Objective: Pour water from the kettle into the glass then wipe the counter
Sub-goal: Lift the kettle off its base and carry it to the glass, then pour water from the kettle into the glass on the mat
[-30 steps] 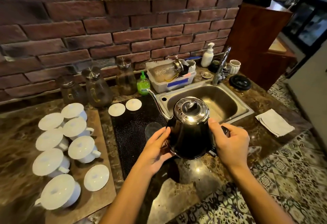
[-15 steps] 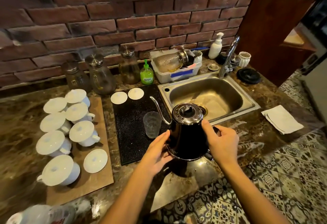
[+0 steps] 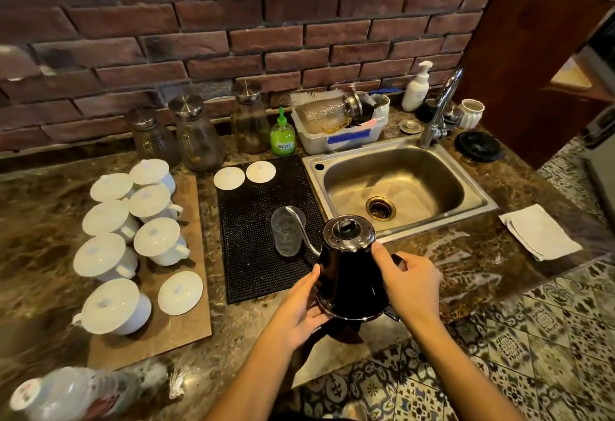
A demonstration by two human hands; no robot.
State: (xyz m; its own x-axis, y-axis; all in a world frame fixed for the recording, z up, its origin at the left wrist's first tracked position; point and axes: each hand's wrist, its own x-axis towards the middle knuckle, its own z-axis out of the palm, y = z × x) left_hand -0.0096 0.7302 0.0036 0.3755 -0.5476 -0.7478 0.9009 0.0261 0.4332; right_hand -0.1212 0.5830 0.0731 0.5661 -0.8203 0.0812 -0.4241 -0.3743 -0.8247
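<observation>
While I hold the kettle [image 3: 347, 274] off the desk [image 3: 466, 254] with both hands, the risks start right at my palms: my left hand [image 3: 301, 307] cups the lower flare of the body with open fingers rather than gripping it, and my right hand [image 3: 411, 282] is closed on the handle side, forefinger laid up toward the lid, so if that glossy black shell is hot or slick my left could flinch and the tilt would jump. The body is a smooth cone widening to its base, capped by a shiny perforated metal lid with a dark knob, and a loose lid could slide as I tip further. Its thin gooseneck spout [image 3: 301, 229] curves up and ends right above the rim of the glass [image 3: 288, 231]; I cannot tell whether water is running yet. A narrow stream is easy to aim, but a small sideways drift would send it past the rim. The glass is a clear, thin-walled tumbler standing upright on a black nubbed rubber mat [image 3: 253, 254], which would catch a little spill and grip the base, though a knock from the spout could tip it. Farther right, the polished marbled stone shows wet streaks, and the folded white cloth [image 3: 539, 236] for wiping lies well apart, beyond the steel sink [image 3: 396, 184]
</observation>
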